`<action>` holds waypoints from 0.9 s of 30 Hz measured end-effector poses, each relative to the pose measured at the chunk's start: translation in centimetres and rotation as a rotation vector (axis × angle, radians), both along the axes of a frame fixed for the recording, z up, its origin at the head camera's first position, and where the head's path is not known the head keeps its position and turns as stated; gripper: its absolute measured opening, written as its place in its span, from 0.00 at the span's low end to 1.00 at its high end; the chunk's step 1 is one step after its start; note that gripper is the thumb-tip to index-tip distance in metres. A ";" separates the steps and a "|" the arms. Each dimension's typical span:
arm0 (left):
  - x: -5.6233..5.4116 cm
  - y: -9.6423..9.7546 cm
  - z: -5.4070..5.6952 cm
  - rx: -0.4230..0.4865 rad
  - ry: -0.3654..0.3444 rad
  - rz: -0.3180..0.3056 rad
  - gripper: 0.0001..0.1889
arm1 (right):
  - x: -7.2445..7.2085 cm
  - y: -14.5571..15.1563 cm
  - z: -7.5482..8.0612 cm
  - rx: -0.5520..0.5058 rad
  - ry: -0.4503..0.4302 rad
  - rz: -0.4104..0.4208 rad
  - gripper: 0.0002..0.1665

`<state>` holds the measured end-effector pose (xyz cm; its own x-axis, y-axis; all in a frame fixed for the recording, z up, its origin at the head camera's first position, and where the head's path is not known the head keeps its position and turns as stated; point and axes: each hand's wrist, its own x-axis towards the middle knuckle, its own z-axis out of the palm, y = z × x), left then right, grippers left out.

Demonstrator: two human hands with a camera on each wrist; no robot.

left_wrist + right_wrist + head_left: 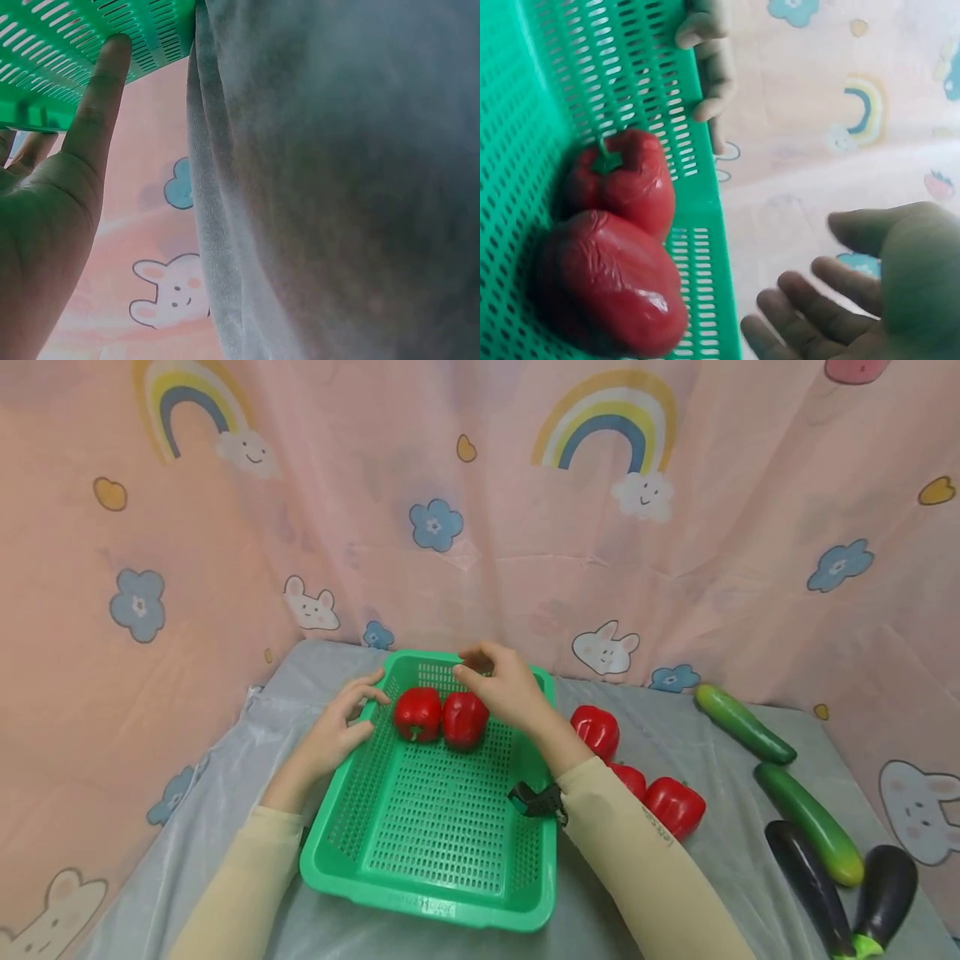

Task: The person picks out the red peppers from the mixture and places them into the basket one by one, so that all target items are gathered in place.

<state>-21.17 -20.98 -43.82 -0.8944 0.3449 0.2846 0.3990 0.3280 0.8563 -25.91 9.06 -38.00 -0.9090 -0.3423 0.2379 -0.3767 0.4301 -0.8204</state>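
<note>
A green plastic basket (442, 827) with slotted walls stands on the cloth-covered table. Two red bell peppers, one (417, 714) with its green stem showing and another (465, 722) beside it, lie at the basket's far end. My left hand (337, 727) holds the basket's left rim: its fingers (716, 67) hook over the edge, and its thumb (101, 97) is against the wall from outside. Above the far right part of the basket hovers my right hand (506, 685), thumb and fingers spread apart with nothing between them. Both peppers sit apart from its fingertips in the right wrist view.
Right of the basket lie three more red bell peppers (596, 732), partly behind the right forearm. Farther right are two cucumbers (810, 822) and two eggplants (806, 881). A pink printed curtain (495, 593) hangs behind the grey cloth (225, 793).
</note>
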 end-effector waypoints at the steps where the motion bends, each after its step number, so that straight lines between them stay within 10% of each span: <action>1: 0.0 0.0 -0.1 0.000 -0.001 -0.002 0.20 | 0.5 -0.1 0.8 -0.014 0.002 0.007 0.23; 14: 0.2 0.2 0.1 0.002 0.000 -0.003 0.20 | 4.4 1.7 5.8 -0.026 0.040 0.050 0.25; 27: 0.2 0.2 0.2 -0.010 0.009 0.000 0.20 | 7.2 6.6 6.1 -0.039 0.037 -0.035 0.28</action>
